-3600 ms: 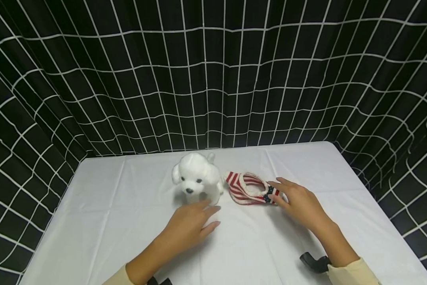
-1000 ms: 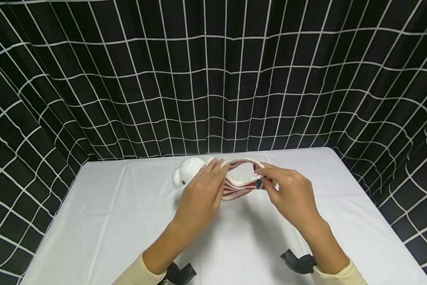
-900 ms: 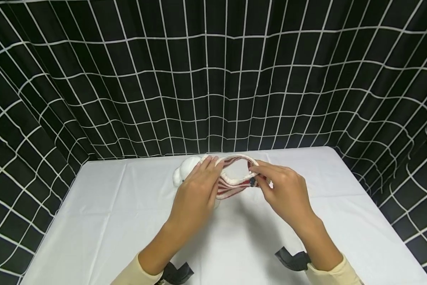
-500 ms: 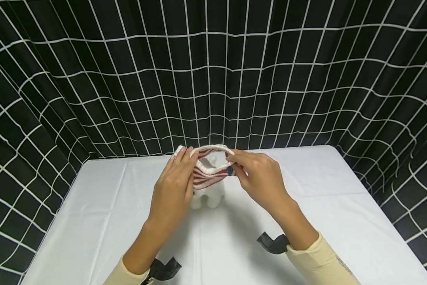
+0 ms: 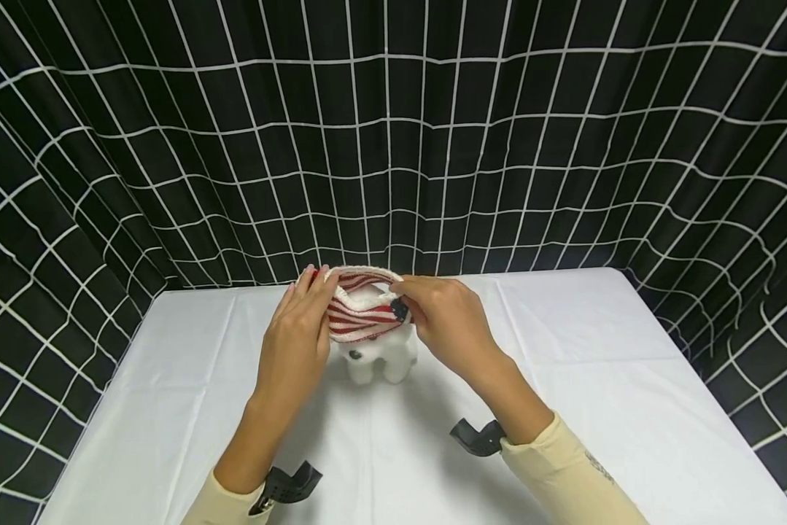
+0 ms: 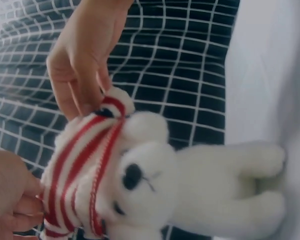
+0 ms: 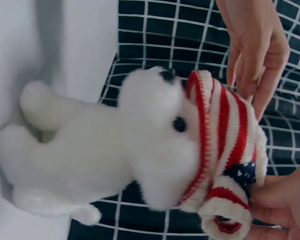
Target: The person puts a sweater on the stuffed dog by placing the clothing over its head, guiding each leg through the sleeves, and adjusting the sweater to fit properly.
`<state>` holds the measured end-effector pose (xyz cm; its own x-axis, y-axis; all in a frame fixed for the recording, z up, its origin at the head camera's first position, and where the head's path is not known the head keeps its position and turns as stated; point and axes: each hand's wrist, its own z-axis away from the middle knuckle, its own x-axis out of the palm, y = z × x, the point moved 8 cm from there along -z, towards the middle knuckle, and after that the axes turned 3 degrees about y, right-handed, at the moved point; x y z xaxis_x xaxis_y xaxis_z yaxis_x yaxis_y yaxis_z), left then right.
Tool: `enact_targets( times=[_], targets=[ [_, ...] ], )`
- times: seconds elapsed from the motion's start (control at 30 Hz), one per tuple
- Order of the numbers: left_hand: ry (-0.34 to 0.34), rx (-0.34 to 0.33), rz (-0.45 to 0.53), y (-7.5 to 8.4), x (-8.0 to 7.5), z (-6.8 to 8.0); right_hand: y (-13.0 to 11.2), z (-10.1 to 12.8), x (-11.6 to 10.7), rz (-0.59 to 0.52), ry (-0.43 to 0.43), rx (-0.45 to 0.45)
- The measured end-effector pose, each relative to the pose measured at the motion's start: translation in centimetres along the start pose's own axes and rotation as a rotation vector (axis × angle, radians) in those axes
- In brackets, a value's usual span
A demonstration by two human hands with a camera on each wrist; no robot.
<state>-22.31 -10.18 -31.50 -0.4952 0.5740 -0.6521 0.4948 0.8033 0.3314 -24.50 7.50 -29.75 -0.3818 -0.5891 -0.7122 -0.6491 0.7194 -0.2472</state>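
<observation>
A white plush dog (image 5: 393, 357) with dark eyes and a black nose stands on the table. A small knitted sweater (image 5: 360, 321), striped red and white with a navy patch, sits over the top of its head, its opening facing up. The muzzle, ears and legs show below the hem in the left wrist view. My left hand (image 5: 295, 343) grips the sweater's left side, thumb hidden in the head view. My right hand (image 5: 452, 321) pinches the rim at the right, near the navy patch. A short sleeve (image 7: 225, 217) hangs beside that hand in the right wrist view.
A white cloth covers the table (image 5: 596, 379). Behind and at both sides hangs a black curtain (image 5: 393, 146) with a white grid. Black wrist mounts (image 5: 478, 437) stick out from both forearms.
Both hands have brought the sweater left from beside the plush dog, over it, then down onto the top of its head. Earlier the sweater lay on the table, right of the dog.
</observation>
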Motion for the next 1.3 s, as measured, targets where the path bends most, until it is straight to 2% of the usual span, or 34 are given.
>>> enact_targets(
  times=[0.13,0.2,0.3,0.37,0.43,0.5,0.57,0.63,0.7,0.77,0.83,0.9,0.97,1.07,1.13,1.2,1.23,1.3],
  targets=[
    [-0.007,-0.016,-0.008,-0.8,1.0,0.1,0.4,0.2,0.9,-0.001,-0.019,-0.015],
    [-0.003,-0.017,-0.017,-1.1,1.2,0.1,0.5,0.5,0.8,-0.003,0.016,-0.034],
    [0.007,-0.012,-0.021,-1.3,1.4,0.0,-0.1,1.1,0.0,-0.004,0.140,-0.099],
    [0.011,-0.005,-0.023,-1.3,1.4,0.0,-1.0,1.8,-0.7,-0.016,0.252,-0.190],
    [0.014,0.000,-0.020,-1.4,1.4,-0.1,-2.2,2.7,-0.9,0.000,0.306,-0.303],
    [0.012,0.002,-0.016,-1.5,1.5,-0.1,-3.2,3.5,-0.5,0.036,0.298,-0.382],
    [0.014,0.000,-0.008,-1.6,1.5,-0.1,-3.7,4.0,0.5,0.077,0.240,-0.418],
    [0.023,-0.008,0.015,-1.7,1.4,-0.1,-3.7,4.3,1.5,0.116,0.178,-0.405],
    [0.053,-0.028,0.067,-2.1,1.1,-0.2,-3.5,4.5,2.2,0.136,0.154,-0.383],
    [0.106,-0.072,0.149,-3.0,0.5,-0.4,-3.2,4.6,2.4,0.123,0.151,-0.361],
    [0.161,-0.146,0.263,-4.7,0.1,-0.6,-3.0,4.7,2.2,0.087,0.178,-0.339],
    [0.193,-0.247,0.401,-7.0,0.2,-0.7,-2.5,4.9,1.6,0.021,0.249,-0.300],
    [0.157,-0.375,0.555,-9.4,1.3,-0.6,-1.7,5.1,0.6,-0.064,0.363,-0.238],
    [0.006,-0.601,0.790,-12.4,4.5,0.4,0.6,5.7,-0.8,-0.187,0.544,-0.085],
    [-0.114,-0.737,0.926,-13.4,6.7,1.5,2.6,6.0,-1.2,-0.253,0.618,0.061],
    [-0.191,-0.833,1.042,-13.8,8.4,2.7,4.8,6.3,-0.8,-0.327,0.610,0.240],
    [-0.217,-0.861,1.092,-13.8,9.1,3.1,5.9,6.4,-0.4,-0.376,0.571,0.335],
    [-0.250,-0.884,1.184,-13.6,10.0,3.8,7.6,6.6,1.2,-0.476,0.429,0.510]
  ],
)
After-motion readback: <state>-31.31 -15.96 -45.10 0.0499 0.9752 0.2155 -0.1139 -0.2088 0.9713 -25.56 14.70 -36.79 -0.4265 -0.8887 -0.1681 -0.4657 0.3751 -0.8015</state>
